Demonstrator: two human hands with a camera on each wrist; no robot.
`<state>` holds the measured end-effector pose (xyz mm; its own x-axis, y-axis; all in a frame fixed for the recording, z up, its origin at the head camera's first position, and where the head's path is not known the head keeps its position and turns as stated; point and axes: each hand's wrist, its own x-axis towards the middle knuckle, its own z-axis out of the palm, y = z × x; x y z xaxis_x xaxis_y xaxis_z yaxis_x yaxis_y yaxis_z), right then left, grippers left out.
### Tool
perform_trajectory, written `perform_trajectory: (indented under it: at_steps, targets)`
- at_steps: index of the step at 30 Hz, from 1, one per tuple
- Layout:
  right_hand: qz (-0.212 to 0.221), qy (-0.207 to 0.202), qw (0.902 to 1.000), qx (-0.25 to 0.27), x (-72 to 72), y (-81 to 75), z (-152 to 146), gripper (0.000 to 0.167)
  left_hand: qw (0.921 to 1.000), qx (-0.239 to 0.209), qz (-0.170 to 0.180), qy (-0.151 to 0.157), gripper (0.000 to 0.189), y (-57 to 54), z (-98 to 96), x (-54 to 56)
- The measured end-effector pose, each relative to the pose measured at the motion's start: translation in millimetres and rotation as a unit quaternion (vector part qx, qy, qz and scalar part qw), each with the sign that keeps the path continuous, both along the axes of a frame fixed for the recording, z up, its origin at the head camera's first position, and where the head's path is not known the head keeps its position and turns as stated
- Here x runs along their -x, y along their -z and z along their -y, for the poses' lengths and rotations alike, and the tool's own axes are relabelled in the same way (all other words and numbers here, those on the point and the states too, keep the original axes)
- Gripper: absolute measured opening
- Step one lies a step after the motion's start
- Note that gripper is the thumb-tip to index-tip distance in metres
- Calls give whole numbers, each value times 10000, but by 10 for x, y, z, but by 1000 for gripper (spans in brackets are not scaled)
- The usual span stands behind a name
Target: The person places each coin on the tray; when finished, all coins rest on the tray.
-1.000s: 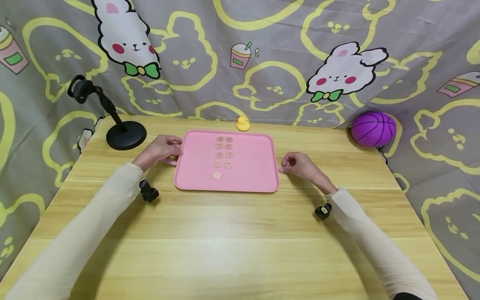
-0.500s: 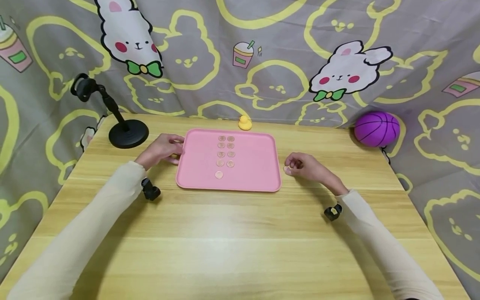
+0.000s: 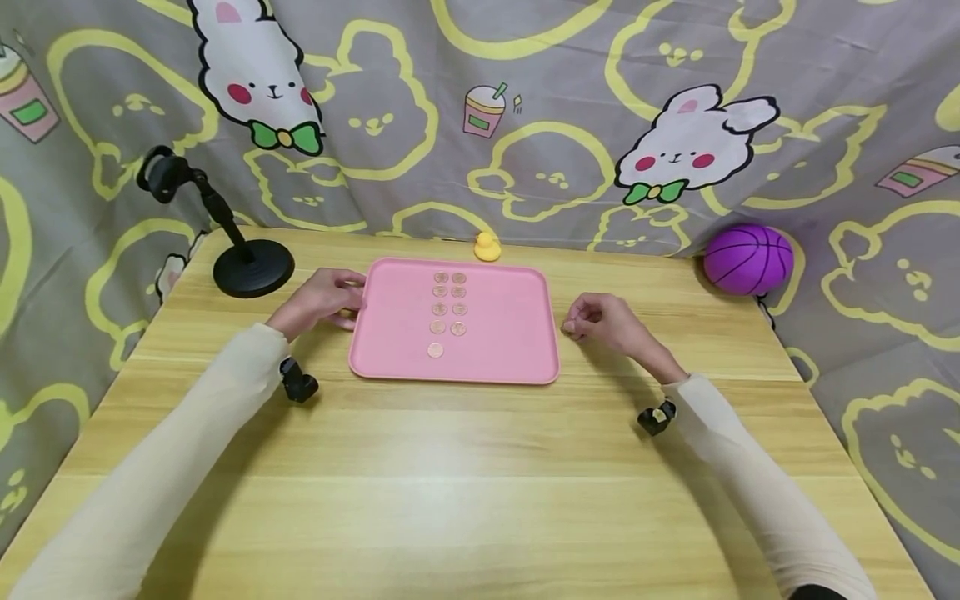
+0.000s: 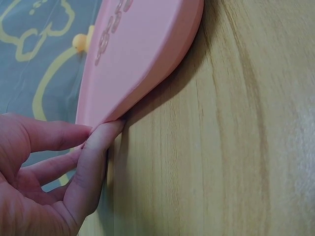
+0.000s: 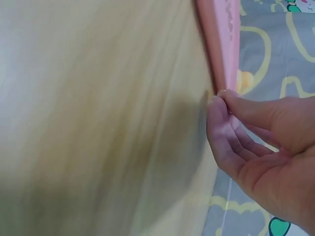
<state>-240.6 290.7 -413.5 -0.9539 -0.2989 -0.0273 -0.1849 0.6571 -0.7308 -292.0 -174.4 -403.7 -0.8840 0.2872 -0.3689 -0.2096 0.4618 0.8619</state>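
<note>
A pink tray (image 3: 510,333) lies on the wooden table, with two columns of round coins (image 3: 439,309) on it. One lone coin (image 3: 435,351) sits at the near end of the left column. My left hand (image 3: 326,298) pinches the tray's left rim; in the left wrist view its thumb (image 4: 101,147) and index finger meet at the tray's edge. Just off the tray's right rim, my right hand (image 3: 607,321) pinches a small coin (image 3: 567,329) between thumb and fingertips. In the right wrist view only a sliver of that coin shows.
A yellow rubber duck (image 3: 487,247) stands behind the tray. At the back left is a black stand (image 3: 253,268), and at the back right a purple basketball (image 3: 748,259). A patterned grey cloth (image 3: 420,192) hangs behind the table (image 3: 420,500).
My right hand has shifted slightly around the tray's right side, and the coin in its fingers, seen face-on half a second ago, has turned. My left hand and the tray stay put.
</note>
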Motion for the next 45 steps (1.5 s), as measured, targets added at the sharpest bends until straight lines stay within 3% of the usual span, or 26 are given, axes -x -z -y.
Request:
perform_trajectory:
  at_steps: [5,10,17,21,30,45]
  targets:
    - [162,175,9989,404,24,-92,131,13,10000,-21,40,12,57,3,-13,14]
    - [569,-152,9961,658,53,-141,316,14,10000,-7,66,7,58,15,-11,24]
    - [1641,-217,9790,1187,56,-136,617,18,10000,-33,-5,-35,60,8,-19,33]
    - [1915,-219,9743,1164,51,-103,823,18,9999,18,-82,-110,60,-8,-28,27]
    - [2059,-524,9674,1376,13,-8,1229,13,9995,-254,-64,-161,57,-22,-124,11]
    - [2042,-72,9751,867,-35,-22,1321,11,9995,-201,83,-209,58,-35,-209,40]
